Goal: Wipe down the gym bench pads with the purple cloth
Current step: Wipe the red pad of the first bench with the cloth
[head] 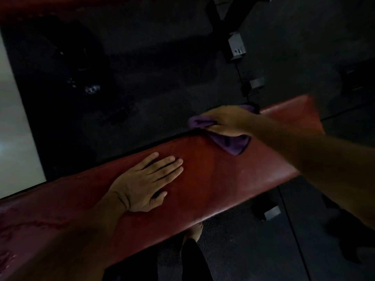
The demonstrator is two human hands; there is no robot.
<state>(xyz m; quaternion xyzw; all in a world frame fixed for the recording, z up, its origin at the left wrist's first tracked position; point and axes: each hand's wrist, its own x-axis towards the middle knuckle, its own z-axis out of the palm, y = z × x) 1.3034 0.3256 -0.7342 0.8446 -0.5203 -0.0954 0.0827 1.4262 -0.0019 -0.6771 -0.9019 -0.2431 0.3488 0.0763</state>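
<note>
Left hand rests flat, fingers straight, on the long red padded bench; right hand grips a crumpled purple cloth at its far edge

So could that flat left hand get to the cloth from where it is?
Probably yes. The left hand lies open on the red pad, with only bare pad between it and the cloth. The right hand already grips the cloth, though, covering most of it.
</note>
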